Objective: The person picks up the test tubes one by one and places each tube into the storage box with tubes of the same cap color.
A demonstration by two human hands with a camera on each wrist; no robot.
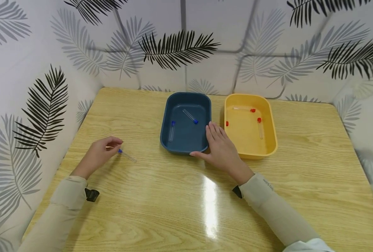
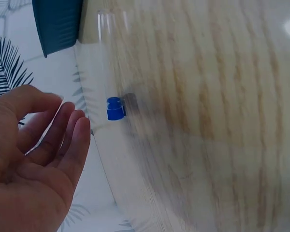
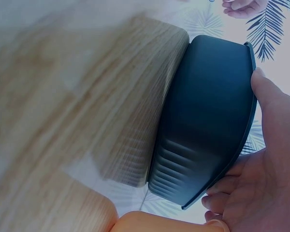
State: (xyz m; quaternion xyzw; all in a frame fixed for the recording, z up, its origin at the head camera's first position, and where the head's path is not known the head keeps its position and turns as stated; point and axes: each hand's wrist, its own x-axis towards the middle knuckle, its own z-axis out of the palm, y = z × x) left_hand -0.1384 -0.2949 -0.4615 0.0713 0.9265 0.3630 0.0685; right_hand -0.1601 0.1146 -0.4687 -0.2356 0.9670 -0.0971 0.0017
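Observation:
My left hand (image 1: 100,153) hovers at the left of the table, fingers loosely bent with thumb close to the fingertips. Right by them is a clear test tube (image 1: 129,156) with a blue cap (image 2: 115,109); the left wrist view shows a gap between cap and fingers. My right hand (image 1: 222,151) rests at the near right corner of the dark blue bin (image 1: 185,151), fingers along its right side, thumb (image 3: 267,89) on the rim. Inside the bin lie two blue-capped test tubes, one upper right (image 1: 189,116), one lower left (image 1: 171,131).
A yellow bin (image 1: 257,154) stands just right of the blue one, holding red-capped test tubes (image 1: 260,128); one at its left wall shows mainly its cap (image 1: 227,123). Both bins sit toward the back of the wooden table (image 1: 148,210), near a leaf-patterned wall covering (image 1: 180,77).

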